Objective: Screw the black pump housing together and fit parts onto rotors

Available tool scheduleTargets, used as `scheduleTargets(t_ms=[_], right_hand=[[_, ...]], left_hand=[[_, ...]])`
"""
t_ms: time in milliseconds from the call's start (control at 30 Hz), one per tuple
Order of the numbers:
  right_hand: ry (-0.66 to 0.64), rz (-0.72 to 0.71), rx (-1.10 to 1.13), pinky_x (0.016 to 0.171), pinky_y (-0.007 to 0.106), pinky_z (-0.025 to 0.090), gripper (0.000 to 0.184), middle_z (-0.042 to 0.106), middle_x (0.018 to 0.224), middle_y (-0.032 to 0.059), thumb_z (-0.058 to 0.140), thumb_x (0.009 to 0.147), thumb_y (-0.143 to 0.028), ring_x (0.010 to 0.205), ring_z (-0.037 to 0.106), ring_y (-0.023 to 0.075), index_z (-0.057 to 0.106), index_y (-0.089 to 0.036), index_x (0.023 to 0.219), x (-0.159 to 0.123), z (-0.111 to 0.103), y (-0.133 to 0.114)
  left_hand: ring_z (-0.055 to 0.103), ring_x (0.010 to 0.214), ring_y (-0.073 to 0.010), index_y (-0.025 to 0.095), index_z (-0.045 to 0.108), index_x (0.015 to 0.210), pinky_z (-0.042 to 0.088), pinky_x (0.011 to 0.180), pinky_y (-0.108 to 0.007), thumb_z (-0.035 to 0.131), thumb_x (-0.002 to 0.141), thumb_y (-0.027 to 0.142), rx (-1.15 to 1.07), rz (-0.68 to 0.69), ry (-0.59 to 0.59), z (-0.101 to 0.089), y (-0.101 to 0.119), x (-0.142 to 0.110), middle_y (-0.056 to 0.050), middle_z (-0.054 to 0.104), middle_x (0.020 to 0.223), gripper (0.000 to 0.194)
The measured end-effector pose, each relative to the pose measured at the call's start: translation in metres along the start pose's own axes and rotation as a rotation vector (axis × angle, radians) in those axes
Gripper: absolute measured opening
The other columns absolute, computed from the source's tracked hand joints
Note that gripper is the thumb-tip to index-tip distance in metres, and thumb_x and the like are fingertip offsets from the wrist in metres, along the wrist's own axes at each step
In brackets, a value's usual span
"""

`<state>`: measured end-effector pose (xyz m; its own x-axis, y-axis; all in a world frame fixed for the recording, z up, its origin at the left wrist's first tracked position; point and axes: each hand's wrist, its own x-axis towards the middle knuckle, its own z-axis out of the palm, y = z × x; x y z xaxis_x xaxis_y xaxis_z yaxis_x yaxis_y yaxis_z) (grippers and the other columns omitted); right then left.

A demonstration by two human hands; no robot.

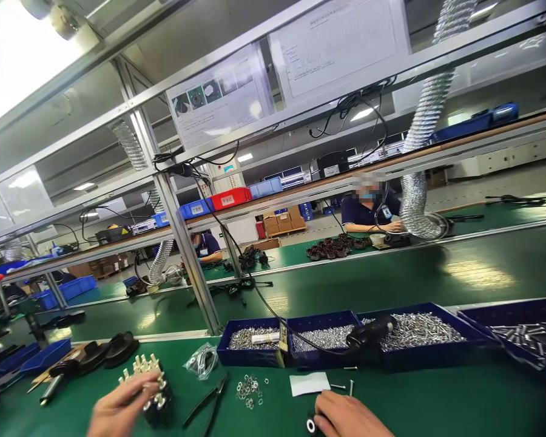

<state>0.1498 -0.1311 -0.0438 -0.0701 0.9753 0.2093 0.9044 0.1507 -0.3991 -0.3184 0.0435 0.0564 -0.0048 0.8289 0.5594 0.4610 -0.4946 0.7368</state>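
At the lower left, my left hand (125,403) reaches to a cluster of black parts with cream-coloured pins (148,364) standing up from them. Its fingers are drawn together at the pins and slightly blurred; what is between them is hidden. My right hand (348,416) is at the bottom edge, fingers curled over a black cylindrical part with a white ring (311,426). Just beyond that hand lie a white paper slip (309,384) and a few loose screws (351,387). Between the hands are black-handled pliers (212,400) and a scatter of small metal rings (249,388).
Blue bins of metal hardware (318,358) line the back of the green bench, a black power screwdriver (370,334) resting across them. A clear plastic bag (202,360) and black round parts (121,349) lie left. A metal post (182,243) rises behind. A co-worker (370,209) sits opposite.
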Motion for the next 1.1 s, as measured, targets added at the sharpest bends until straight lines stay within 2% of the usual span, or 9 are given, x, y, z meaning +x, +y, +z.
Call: scheduleTargets(t_ms=[167,267,333,433,533,667,767,900,1100], right_hand=[[0.002,-0.021,-0.092,0.083,0.036,0.052,0.017,0.074,0.108,0.0079,0.051,0.104,-0.020,0.095,0.074,0.0286,0.069,-0.021,0.103,-0.004,0.000,0.000],[0.046,-0.055,-0.080,0.081,0.035,0.051,0.014,0.073,0.109,0.0075,0.056,0.100,-0.021,0.095,0.073,0.0279,0.069,-0.022,0.103,-0.011,-0.001,0.002],[0.107,-0.039,-0.007,0.080,0.035,0.050,0.018,0.073,0.102,0.0074,0.052,0.103,-0.026,0.092,0.072,0.0270,0.069,-0.023,0.101,-0.014,-0.004,0.003],[0.206,0.025,0.139,0.077,0.037,0.049,0.033,0.071,0.090,0.0080,0.044,0.109,-0.041,0.085,0.068,0.0271,0.068,-0.025,0.093,-0.014,-0.011,0.007],[0.270,0.056,0.269,0.072,0.037,0.047,0.042,0.068,0.083,0.0061,0.043,0.109,-0.053,0.076,0.063,0.0257,0.063,-0.024,0.087,-0.008,-0.010,0.016],[0.264,0.146,0.553,0.060,0.036,0.042,0.055,0.057,0.070,0.0030,0.046,0.104,-0.072,0.063,0.054,0.0225,0.068,-0.024,0.088,0.006,0.003,0.028],[0.233,0.253,0.824,0.054,0.037,0.043,0.064,0.056,0.064,0.0036,0.059,0.091,-0.086,0.056,0.053,0.0218,0.074,-0.024,0.094,0.008,0.003,0.023],[0.217,0.281,1.012,0.053,0.030,0.047,0.069,0.059,0.062,0.0013,0.076,0.079,-0.085,0.053,0.057,0.0173,0.073,-0.017,0.089,0.003,-0.009,0.002],[0.269,0.300,1.017,0.054,0.026,0.049,0.064,0.070,0.075,0.0050,0.077,0.085,-0.078,0.056,0.062,0.0148,0.074,-0.014,0.089,0.002,-0.005,-0.005]], left_hand=[[0.079,0.091,-0.0331,0.034,0.088,0.093,0.060,0.083,-0.045,0.071,0.090,0.072,-0.030,0.431,-1.132,0.156,0.059,-0.053,-0.011,0.084,0.093,0.041],[0.079,0.091,-0.0310,0.029,0.087,0.095,0.057,0.083,-0.041,0.053,0.093,0.084,-0.106,0.677,-1.256,0.233,0.064,-0.086,-0.015,0.082,0.094,0.064],[0.077,0.094,-0.0304,0.028,0.086,0.099,0.056,0.087,-0.040,0.056,0.090,0.086,-0.123,0.764,-1.210,0.262,0.060,-0.097,-0.014,0.082,0.099,0.066],[0.074,0.103,-0.0319,0.027,0.081,0.118,0.054,0.096,-0.041,0.069,0.080,0.086,-0.113,0.811,-1.144,0.272,0.049,-0.096,-0.015,0.081,0.112,0.072],[0.070,0.110,-0.0331,0.027,0.073,0.135,0.055,0.096,-0.040,0.078,0.078,0.081,-0.030,0.789,-1.127,0.255,0.043,-0.089,-0.016,0.076,0.121,0.079],[0.067,0.106,-0.0310,0.026,0.074,0.131,0.054,0.094,-0.039,0.083,0.086,0.045,0.034,0.631,-1.110,0.232,0.057,-0.094,-0.013,0.073,0.112,0.050],[0.066,0.091,-0.0251,0.023,0.080,0.114,0.052,0.084,-0.036,0.082,0.083,0.040,-0.227,0.271,-1.063,0.232,0.076,-0.109,-0.009,0.073,0.097,0.036],[0.064,0.074,-0.0172,0.015,0.075,0.120,0.050,0.070,-0.030,0.083,0.081,0.068,-0.741,-0.396,-1.070,0.242,0.095,-0.129,-0.011,0.073,0.095,0.066],[0.066,0.076,-0.0159,0.013,0.076,0.115,0.051,0.071,-0.029,0.091,0.076,0.064,-0.867,-0.542,-1.061,0.252,0.094,-0.133,-0.011,0.074,0.094,0.066]])
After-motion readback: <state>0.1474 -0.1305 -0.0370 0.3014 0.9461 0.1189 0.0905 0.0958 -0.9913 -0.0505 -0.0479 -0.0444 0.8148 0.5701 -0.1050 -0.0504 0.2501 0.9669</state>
